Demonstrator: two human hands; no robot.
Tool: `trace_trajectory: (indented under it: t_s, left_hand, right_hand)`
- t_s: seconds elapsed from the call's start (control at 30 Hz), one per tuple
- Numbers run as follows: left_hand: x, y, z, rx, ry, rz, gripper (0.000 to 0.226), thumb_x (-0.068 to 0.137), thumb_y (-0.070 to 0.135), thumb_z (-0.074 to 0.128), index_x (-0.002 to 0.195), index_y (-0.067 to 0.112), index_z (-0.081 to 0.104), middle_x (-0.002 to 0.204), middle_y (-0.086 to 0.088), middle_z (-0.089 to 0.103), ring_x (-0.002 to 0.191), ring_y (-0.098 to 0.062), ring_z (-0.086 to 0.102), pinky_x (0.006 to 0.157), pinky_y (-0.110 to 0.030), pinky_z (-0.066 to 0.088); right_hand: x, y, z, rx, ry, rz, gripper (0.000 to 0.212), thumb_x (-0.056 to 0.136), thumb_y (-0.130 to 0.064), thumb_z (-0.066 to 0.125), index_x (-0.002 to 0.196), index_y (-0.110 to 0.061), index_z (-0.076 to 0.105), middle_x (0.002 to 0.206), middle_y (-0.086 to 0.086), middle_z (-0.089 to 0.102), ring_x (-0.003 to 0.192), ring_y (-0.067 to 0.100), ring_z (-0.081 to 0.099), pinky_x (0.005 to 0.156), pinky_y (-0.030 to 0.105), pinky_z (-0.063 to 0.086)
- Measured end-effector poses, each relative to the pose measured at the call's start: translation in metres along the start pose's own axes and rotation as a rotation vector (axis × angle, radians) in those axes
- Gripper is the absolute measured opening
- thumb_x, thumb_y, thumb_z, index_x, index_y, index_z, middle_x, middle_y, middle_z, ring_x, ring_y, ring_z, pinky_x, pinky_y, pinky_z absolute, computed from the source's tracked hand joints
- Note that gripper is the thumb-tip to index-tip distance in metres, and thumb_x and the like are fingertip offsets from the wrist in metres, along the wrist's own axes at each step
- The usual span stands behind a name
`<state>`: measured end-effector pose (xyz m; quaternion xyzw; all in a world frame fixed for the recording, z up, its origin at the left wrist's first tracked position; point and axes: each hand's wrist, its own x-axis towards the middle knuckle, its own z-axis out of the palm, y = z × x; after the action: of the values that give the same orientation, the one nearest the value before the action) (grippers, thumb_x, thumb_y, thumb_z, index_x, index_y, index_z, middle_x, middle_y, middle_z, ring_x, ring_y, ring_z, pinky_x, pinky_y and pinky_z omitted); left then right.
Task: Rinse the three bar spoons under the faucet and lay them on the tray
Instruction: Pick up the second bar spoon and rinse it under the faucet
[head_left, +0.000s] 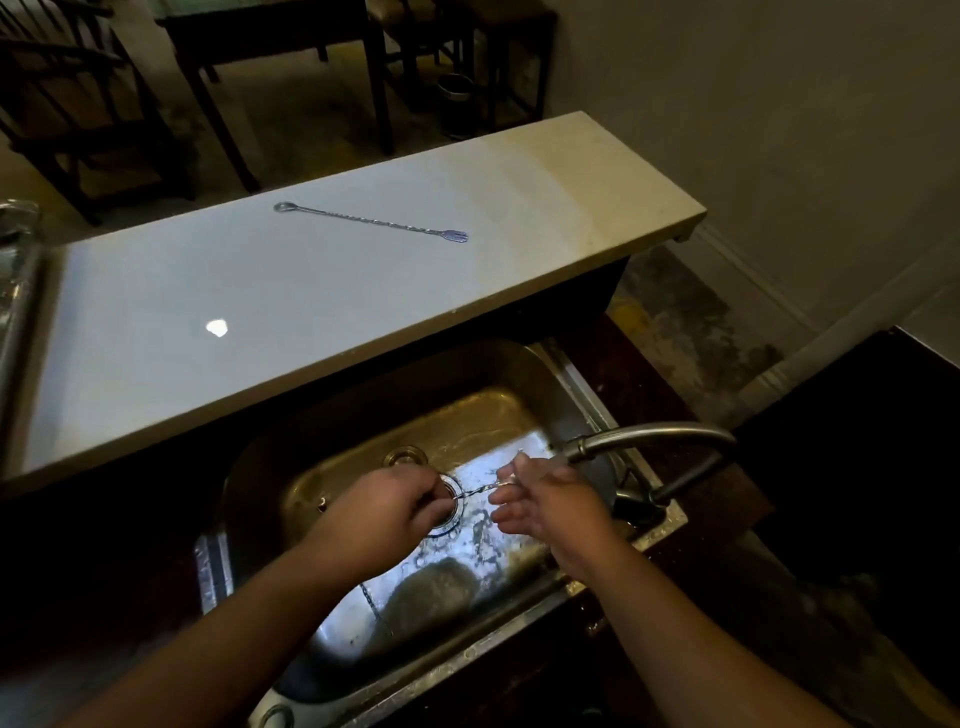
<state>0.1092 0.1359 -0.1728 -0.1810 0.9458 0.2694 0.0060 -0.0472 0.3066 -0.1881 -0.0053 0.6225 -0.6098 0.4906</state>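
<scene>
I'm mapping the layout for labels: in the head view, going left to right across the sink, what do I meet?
left hand → held bar spoon → right hand → faucet

Dim indoor room, lit warm at right and cooler at left. Long pale worktop (545, 208) slanting across mid-frame, glossy, with a small bright glare spot (216, 328) near its left end. Behind it, dark wooden table (270, 31), slatted dark chair (72, 98) at far left, dark stool (498, 47) by the wall. Small metal bin (456, 104) on the floor under the stool. Mottled tan floor (311, 114), stained. Plain off-white wall (779, 104) at right with white baseboard (769, 296). Dark counter (857, 457) at right edge.
</scene>
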Motion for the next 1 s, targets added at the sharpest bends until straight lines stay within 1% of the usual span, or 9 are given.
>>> trace_trajectory:
  t_s: [0.07, 0.27, 0.37, 0.43, 0.5, 0.6, 0.67, 0.87, 1.0]
  left_hand:
    - [0.000, 0.000, 0.001, 0.011, -0.010, 0.018, 0.017, 0.093, 0.049, 0.062, 0.093, 0.033, 0.064, 0.085, 0.015, 0.064, 0.078, -0.005, 0.059, 0.069, -0.031, 0.051]
    - [0.001, -0.004, 0.001, 0.055, -0.011, 0.056, 0.020, 0.091, 0.049, 0.066, 0.087, 0.029, 0.065, 0.082, 0.013, 0.062, 0.077, -0.007, 0.059, 0.069, -0.033, 0.051]
    - [0.003, -0.007, 0.001, 0.087, 0.013, 0.042, 0.025, 0.091, 0.052, 0.065, 0.083, 0.029, 0.060, 0.078, 0.014, 0.056, 0.075, -0.011, 0.060, 0.065, -0.034, 0.050]
    - [0.004, -0.008, -0.001, 0.087, 0.037, 0.050, 0.026, 0.091, 0.049, 0.067, 0.077, 0.034, 0.053, 0.069, 0.019, 0.044, 0.070, -0.013, 0.058, 0.059, -0.029, 0.041]
    - [0.005, -0.008, -0.001, 0.069, 0.043, 0.065, 0.020, 0.092, 0.046, 0.068, 0.079, 0.035, 0.058, 0.067, 0.022, 0.038, 0.071, -0.015, 0.059, 0.060, -0.027, 0.036]
    - [0.003, -0.008, 0.003, 0.038, 0.010, 0.046, 0.013, 0.094, 0.049, 0.063, 0.093, 0.035, 0.064, 0.073, 0.022, 0.047, 0.076, -0.010, 0.061, 0.061, -0.026, 0.039]
    - [0.001, -0.009, 0.005, 0.014, -0.005, 0.011, 0.017, 0.092, 0.055, 0.062, 0.098, 0.041, 0.056, 0.075, 0.023, 0.054, 0.072, -0.001, 0.056, 0.058, -0.021, 0.038]
    - [0.003, -0.006, 0.003, 0.025, -0.013, -0.039, 0.019, 0.094, 0.052, 0.062, 0.086, 0.040, 0.051, 0.075, 0.018, 0.058, 0.070, -0.006, 0.053, 0.060, -0.028, 0.040]
    - [0.004, -0.003, 0.001, 0.016, -0.023, -0.028, 0.017, 0.092, 0.053, 0.064, 0.086, 0.040, 0.055, 0.076, 0.019, 0.058, 0.072, -0.004, 0.056, 0.061, -0.028, 0.041]
  right_hand:
    - [0.001, 0.003, 0.001, -0.015, -0.008, -0.003, 0.016, 0.103, -0.023, 0.061, 0.106, -0.009, 0.069, 0.083, 0.016, 0.079, 0.069, 0.028, 0.076, 0.061, 0.035, 0.063]
    - [0.000, 0.013, -0.002, 0.009, -0.042, -0.002, 0.015, 0.102, -0.020, 0.061, 0.111, -0.011, 0.070, 0.082, 0.012, 0.079, 0.077, 0.028, 0.077, 0.064, 0.031, 0.060]
    - [-0.002, 0.012, -0.004, 0.065, -0.074, -0.004, 0.011, 0.097, -0.021, 0.068, 0.098, -0.013, 0.077, 0.086, 0.015, 0.078, 0.078, 0.026, 0.076, 0.063, 0.031, 0.059]
    - [-0.005, 0.011, -0.005, 0.050, -0.049, -0.010, 0.021, 0.100, -0.026, 0.065, 0.090, -0.013, 0.078, 0.081, 0.015, 0.077, 0.072, 0.025, 0.075, 0.060, 0.030, 0.058]
    - [-0.006, 0.011, -0.003, 0.041, -0.025, -0.022, 0.025, 0.102, -0.028, 0.063, 0.090, -0.011, 0.077, 0.075, 0.014, 0.075, 0.065, 0.022, 0.073, 0.057, 0.028, 0.057]
    - [-0.009, 0.010, -0.002, 0.070, -0.031, -0.034, 0.017, 0.102, -0.021, 0.061, 0.104, -0.008, 0.072, 0.079, 0.014, 0.073, 0.066, 0.020, 0.071, 0.058, 0.028, 0.055]
    - [-0.009, 0.008, -0.002, 0.058, -0.021, -0.034, 0.019, 0.103, -0.022, 0.060, 0.103, -0.007, 0.071, 0.078, 0.012, 0.075, 0.068, 0.021, 0.073, 0.059, 0.028, 0.056]
    - [-0.011, 0.008, -0.004, 0.046, -0.034, -0.055, 0.019, 0.098, -0.024, 0.066, 0.102, -0.007, 0.074, 0.083, 0.011, 0.078, 0.076, 0.022, 0.076, 0.065, 0.030, 0.059]
    - [-0.011, 0.009, -0.006, 0.018, -0.021, -0.043, 0.023, 0.105, -0.025, 0.057, 0.108, -0.009, 0.072, 0.083, 0.012, 0.079, 0.074, 0.024, 0.076, 0.063, 0.029, 0.059]
